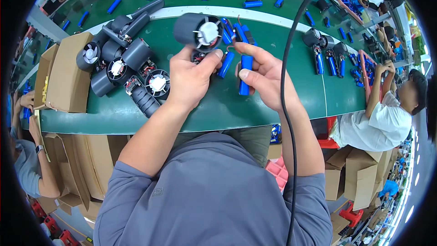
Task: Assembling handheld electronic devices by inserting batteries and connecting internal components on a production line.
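Note:
My left hand (191,79) grips a dark grey handheld fan body (196,29) with a white impeller facing up, held above the green belt (218,105). My right hand (261,75) pinches a blue cylindrical battery (246,74) upright between thumb and fingers, its red wire running toward the fan's base. Both hands are close together, nearly touching. More loose blue batteries (233,31) lie on the belt just beyond my hands.
A pile of grey fan bodies (123,66) lies left of my hands beside a cardboard box (68,73). A black cable (287,109) hangs across my right arm. Another worker in white (382,118) sits at right; more fans and batteries (325,52) lie there.

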Motion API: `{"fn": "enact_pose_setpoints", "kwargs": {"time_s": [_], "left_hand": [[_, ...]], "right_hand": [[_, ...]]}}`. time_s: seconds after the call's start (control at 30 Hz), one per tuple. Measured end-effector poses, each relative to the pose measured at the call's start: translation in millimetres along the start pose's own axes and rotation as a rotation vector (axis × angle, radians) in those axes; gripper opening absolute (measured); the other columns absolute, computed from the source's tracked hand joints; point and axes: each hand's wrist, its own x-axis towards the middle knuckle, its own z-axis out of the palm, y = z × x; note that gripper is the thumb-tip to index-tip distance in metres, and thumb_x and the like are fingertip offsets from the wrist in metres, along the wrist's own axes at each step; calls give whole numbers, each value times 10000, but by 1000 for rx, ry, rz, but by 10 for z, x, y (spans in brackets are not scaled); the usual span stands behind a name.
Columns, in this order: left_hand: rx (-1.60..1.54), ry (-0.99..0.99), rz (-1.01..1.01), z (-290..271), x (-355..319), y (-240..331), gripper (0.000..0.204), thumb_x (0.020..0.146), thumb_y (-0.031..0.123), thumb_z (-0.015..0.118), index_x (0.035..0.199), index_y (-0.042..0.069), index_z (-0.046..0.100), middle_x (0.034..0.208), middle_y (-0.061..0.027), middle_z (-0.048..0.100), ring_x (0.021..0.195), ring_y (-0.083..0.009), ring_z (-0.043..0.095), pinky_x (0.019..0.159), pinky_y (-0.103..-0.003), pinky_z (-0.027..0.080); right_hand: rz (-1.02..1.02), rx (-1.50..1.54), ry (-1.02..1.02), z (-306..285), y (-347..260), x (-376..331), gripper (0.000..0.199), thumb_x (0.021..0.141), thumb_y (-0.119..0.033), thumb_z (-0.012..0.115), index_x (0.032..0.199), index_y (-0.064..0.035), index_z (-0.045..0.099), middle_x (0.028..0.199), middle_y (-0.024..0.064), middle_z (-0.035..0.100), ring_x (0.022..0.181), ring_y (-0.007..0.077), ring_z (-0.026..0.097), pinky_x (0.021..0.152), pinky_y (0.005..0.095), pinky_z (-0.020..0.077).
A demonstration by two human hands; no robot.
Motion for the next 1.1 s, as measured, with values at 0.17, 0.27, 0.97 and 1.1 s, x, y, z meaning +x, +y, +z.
{"fn": "enact_pose_setpoints", "kwargs": {"time_s": [0.17, 0.27, 0.97, 1.1], "left_hand": [[-323, -163, -222, -48, -13, 104, 236, 804, 84, 682, 1007, 3, 594, 905, -85, 639, 727, -140, 600, 654, -296, 497], [-329, -177, -181, -54, -4, 60, 244, 803, 82, 682, 1021, 10, 599, 931, -95, 647, 762, -143, 601, 673, -296, 493], [-303, -199, -172, -75, -49, 54, 225, 792, 35, 671, 1006, 9, 607, 880, -72, 630, 745, -141, 599, 674, -287, 502], [-256, -182, -124, -71, -40, 40, 227, 790, 23, 664, 1009, -1, 609, 900, -77, 629, 769, -146, 596, 689, -291, 496]], "right_hand": [[-36, 67, -107, -4, 42, 10, 394, 814, 1, 496, 1208, 10, 516, 938, 62, 599, 855, 122, 558, 749, 264, 450], [-25, 168, -136, -10, 105, 14, 422, 766, 6, 438, 1179, 4, 520, 965, 74, 605, 931, 157, 573, 835, 302, 447], [-25, 467, -29, 31, 241, -155, 440, 783, -34, 444, 1216, -25, 521, 953, 86, 598, 865, 138, 570, 700, 258, 470], [-31, 505, -54, 45, 257, -166, 435, 787, -43, 453, 1216, -27, 521, 952, 84, 598, 861, 137, 568, 702, 258, 469]]}}
